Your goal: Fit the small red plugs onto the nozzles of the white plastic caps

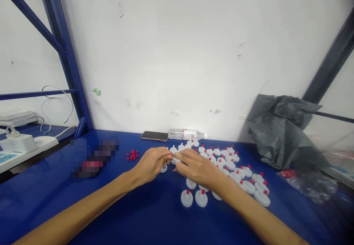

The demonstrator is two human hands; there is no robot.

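My left hand (153, 163) is closed in a pinch, its fingertips meeting those of my right hand. What the left fingertips hold, if anything, is hidden. My right hand (195, 166) grips a round white plastic nozzle lid (176, 160), partly covered by the fingers. Around and under the right hand stand many similar nozzle lids, such as one near the front (186, 199) with a small red tip cap on its spout. Behind my hands, a few lids (173, 149) have bare white spouts. Several loose red tip caps (133, 154) lie left of my left hand.
A phone (154, 136) and a clear water bottle (186, 134) lie against the wall. A grey plastic bag (284, 130) and a clear bag with red pieces (306, 182) sit at right. A power strip (27, 147) and blue frame post (69, 57) stand left. A blurred dark object (95, 160) lies on the blue table.
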